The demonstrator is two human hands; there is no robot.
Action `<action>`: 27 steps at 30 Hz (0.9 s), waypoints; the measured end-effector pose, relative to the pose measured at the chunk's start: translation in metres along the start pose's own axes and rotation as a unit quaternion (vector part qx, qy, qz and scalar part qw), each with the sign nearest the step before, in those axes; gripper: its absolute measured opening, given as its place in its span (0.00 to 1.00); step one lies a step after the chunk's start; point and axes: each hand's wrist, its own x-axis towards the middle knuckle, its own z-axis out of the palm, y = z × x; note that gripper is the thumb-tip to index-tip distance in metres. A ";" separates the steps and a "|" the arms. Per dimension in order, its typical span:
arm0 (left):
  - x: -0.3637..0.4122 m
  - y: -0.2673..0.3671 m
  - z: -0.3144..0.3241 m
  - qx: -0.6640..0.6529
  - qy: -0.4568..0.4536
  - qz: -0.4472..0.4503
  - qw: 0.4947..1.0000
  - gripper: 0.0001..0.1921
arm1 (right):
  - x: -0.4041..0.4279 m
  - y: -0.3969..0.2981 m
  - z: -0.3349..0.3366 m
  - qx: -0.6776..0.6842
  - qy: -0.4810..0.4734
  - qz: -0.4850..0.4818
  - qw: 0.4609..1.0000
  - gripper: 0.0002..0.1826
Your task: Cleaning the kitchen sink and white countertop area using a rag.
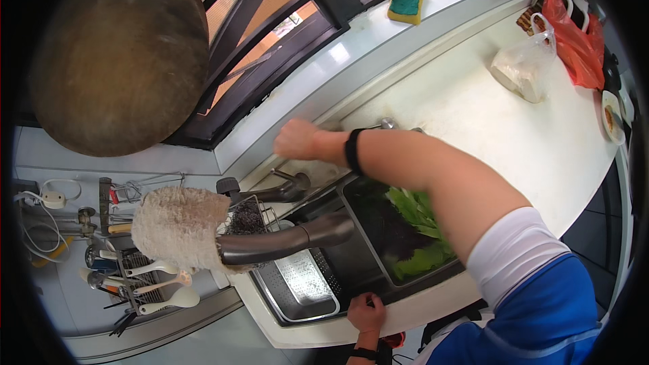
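My right hand (296, 139) is curled into a slightly blurred fist above the back of the dark sink, near the faucet lever (281, 175) and the window sill. Nothing shows in it, though its palm side is hidden. My left hand (367, 312) is at the sink's front edge, fingers bent and a gap beside the thumb, holding nothing that I can see. Green leafy vegetables (423, 258) lie in the right-hand basin (372, 243), partly covered by my right arm. Over the sink extends a dark metal faucet (289, 241), with a fluffy beige cloth (182, 228) draped on it.
A perforated metal colander (309, 289) sits at the sink's left, near a dark scouring pad (247, 218). Utensils fill a wall rack (137, 274). A large round wooden board (121, 61) stands by the window. A sponge (406, 3) and plastic bags (527, 68) lie farther right.
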 end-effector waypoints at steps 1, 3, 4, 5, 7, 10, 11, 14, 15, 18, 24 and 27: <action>-0.001 0.001 0.000 -0.001 -0.002 0.001 1.000 0.05 | 0.013 -0.011 0.007 0.031 0.011 -0.015 0.999 0.08; -0.002 0.001 -0.003 0.006 0.000 0.002 1.000 0.05 | 0.027 -0.026 0.010 0.062 0.021 -0.033 0.997 0.08; -0.002 0.001 -0.004 0.010 0.004 0.006 1.000 0.06 | 0.030 -0.030 0.008 0.058 0.016 -0.026 0.998 0.08; -0.003 0.001 -0.004 0.005 0.003 0.007 1.000 0.06 | 0.029 -0.029 0.006 0.053 0.010 -0.018 0.998 0.08; -0.004 -0.001 -0.005 0.011 0.007 -0.010 1.000 0.07 | 0.013 -0.012 0.003 0.053 -0.002 -0.001 0.999 0.07; -0.005 -0.005 -0.003 0.038 -0.013 -0.024 0.999 0.07 | -0.045 0.036 -0.019 0.042 -0.060 0.103 0.992 0.05; -0.005 -0.005 -0.005 0.031 -0.012 -0.022 0.999 0.07 | -0.075 0.055 -0.034 0.068 -0.069 0.160 0.982 0.08; -0.004 0.002 -0.005 0.019 -0.020 -0.006 1.000 0.07 | -0.141 0.096 -0.073 0.059 0.024 0.443 0.894 0.11; -0.002 -0.001 -0.004 0.024 -0.011 -0.001 1.000 0.07 | -0.150 0.106 -0.083 0.069 0.082 0.450 0.887 0.12; -0.002 -0.001 -0.002 0.009 -0.003 0.012 1.000 0.07 | -0.142 0.095 -0.075 0.083 0.111 0.478 0.868 0.11; -0.004 -0.002 -0.004 0.008 -0.001 -0.006 1.000 0.06 | -0.074 0.044 -0.064 0.133 0.066 0.410 0.900 0.13; -0.004 -0.005 -0.006 0.008 -0.001 -0.004 1.000 0.06 | -0.096 0.064 -0.069 0.147 0.090 0.476 0.862 0.18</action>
